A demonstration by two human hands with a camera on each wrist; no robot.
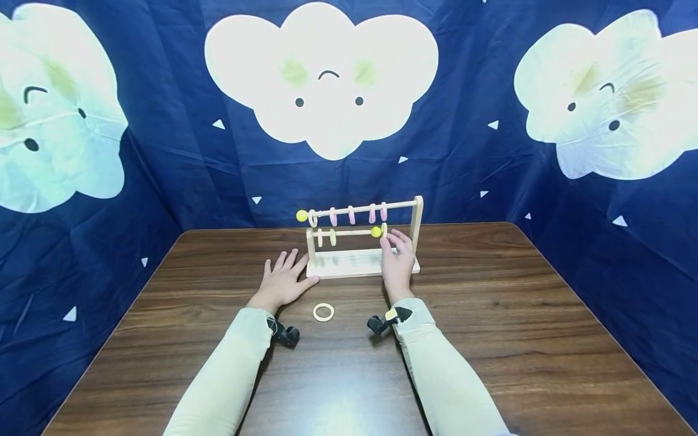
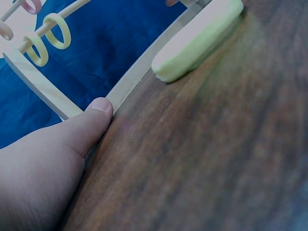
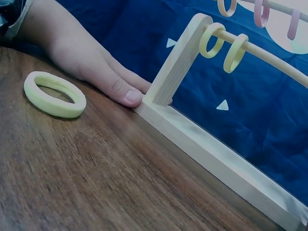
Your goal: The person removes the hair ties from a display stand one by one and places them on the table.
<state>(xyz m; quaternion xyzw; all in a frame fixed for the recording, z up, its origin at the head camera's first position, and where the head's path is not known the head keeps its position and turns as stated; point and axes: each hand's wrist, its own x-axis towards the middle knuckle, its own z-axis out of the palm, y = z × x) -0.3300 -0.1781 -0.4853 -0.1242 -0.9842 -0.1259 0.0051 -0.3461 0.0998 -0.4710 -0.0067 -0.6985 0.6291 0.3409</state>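
My right hand (image 1: 399, 266) pinches a pale yellow ring (image 1: 384, 230) between thumb and fingers, right by the yellow ball (image 1: 376, 231) at the end of the lower rod. That rod belongs to a wooden stand (image 1: 349, 264) and carries two pale yellow rings (image 3: 236, 54) near its left post. My left hand (image 1: 280, 281) lies spread on the table, its thumb (image 2: 98, 108) against the left corner of the stand's base. Another pale yellow ring (image 3: 54, 107) lies flat on the table between the forearms. The held ring is out of sight in the right wrist view.
Several pink rings (image 1: 333, 217) and one pale ring (image 1: 312, 218) hang on the upper rod, which has a yellow ball (image 1: 302, 215) at its left end. A brown wooden table (image 1: 518, 327) carries the stand near its back edge. Behind it hangs a dark blue cloth (image 1: 463, 157).
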